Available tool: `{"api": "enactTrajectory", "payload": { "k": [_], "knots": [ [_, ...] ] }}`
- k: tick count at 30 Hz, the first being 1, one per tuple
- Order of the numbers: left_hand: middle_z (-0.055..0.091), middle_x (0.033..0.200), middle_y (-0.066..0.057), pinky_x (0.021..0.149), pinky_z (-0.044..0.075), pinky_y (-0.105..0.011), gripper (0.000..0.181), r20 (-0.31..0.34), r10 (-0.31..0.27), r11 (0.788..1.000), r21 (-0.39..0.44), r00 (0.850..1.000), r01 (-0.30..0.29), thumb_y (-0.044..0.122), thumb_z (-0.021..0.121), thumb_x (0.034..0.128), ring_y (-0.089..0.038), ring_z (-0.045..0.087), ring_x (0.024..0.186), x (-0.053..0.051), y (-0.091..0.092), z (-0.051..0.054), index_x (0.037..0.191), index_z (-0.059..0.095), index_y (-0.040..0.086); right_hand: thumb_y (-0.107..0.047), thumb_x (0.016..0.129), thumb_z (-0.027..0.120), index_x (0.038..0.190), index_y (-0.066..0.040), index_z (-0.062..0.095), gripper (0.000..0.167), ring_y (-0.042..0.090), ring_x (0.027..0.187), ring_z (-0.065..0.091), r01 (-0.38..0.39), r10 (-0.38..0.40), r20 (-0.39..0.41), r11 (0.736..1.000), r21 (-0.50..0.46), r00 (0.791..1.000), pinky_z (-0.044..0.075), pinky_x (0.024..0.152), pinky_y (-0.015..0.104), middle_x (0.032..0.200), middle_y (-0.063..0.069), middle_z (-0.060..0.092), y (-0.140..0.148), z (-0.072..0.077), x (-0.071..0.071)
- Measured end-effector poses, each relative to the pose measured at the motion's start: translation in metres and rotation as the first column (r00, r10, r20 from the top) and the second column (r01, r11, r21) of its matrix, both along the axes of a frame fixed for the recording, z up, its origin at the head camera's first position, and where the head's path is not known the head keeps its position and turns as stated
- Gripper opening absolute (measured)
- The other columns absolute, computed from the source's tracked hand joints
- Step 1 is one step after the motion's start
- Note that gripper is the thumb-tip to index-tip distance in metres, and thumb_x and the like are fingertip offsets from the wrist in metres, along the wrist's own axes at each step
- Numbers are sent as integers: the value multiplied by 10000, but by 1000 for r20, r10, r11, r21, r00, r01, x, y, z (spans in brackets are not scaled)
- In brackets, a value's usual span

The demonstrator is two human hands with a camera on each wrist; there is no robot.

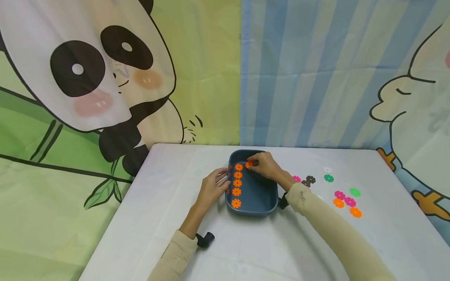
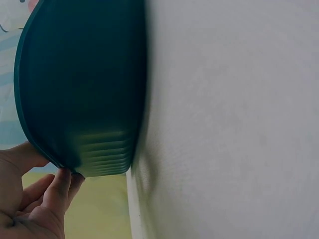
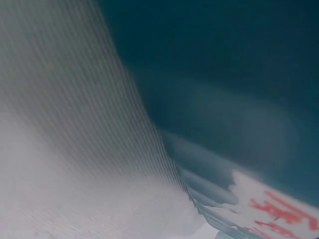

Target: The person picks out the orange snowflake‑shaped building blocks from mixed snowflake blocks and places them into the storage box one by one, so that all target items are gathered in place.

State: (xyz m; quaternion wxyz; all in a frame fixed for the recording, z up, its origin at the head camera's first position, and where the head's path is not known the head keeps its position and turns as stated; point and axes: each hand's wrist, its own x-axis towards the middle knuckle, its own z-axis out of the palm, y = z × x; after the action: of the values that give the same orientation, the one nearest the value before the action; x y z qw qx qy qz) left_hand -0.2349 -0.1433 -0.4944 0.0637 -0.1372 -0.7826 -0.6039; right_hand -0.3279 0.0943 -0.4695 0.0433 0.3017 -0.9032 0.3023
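A dark blue rectangular plastic basin (image 1: 258, 193) stands on the table. Down its left side, inside, runs a column of several orange flower-shaped discs (image 1: 237, 183). At the basin's left rim, my left hand (image 1: 213, 186) grips the edge; the left wrist view has thumb and fingers around the rim of the teal-looking basin (image 2: 84, 74). My right hand (image 1: 265, 166) reaches over the far right part and pinches another orange flower-shaped disc (image 1: 249, 164), at the top of the column's right side. Basin wall fills much of the right wrist view, where the right hand is hidden.
Right of the basin, loose flower-shaped discs lie on the white table (image 1: 140, 234): pink (image 1: 350, 201), orange (image 1: 356, 212), brown (image 1: 311, 179), green (image 1: 328, 178) and white (image 1: 327, 170). The right forearm covers part of that area. A printed curtain (image 1: 211, 78) hangs behind the table.
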Motion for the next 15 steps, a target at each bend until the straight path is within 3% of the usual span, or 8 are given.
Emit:
{"api": "enactTrajectory", "payload": {
  "k": [7, 15],
  "knots": [
    [553, 1321, -241, 955, 524, -354, 453, 4, -13, 1000, 20, 1000, 12, -81, 696, 849, -362, 552, 1218, 1, 1, 0, 1278, 549, -87, -82, 811, 794, 1071, 25, 731, 288, 249, 912, 676, -29, 31, -15, 996, 84, 999, 589, 796, 389, 996, 119, 726, -2, -4, -8],
    [558, 1323, -211, 951, 524, -314, 453, 5, -3, 1000, -12, 1000, 3, -71, 691, 857, -308, 561, 1221, 2, 1, 2, 1287, 548, -66, -57, 811, 785, 1083, 39, 720, 295, 270, 928, 677, -48, 48, 1, 993, 111, 999, 587, 817, 409, 1009, 148, 719, -7, -2, -11]
  ]
}}
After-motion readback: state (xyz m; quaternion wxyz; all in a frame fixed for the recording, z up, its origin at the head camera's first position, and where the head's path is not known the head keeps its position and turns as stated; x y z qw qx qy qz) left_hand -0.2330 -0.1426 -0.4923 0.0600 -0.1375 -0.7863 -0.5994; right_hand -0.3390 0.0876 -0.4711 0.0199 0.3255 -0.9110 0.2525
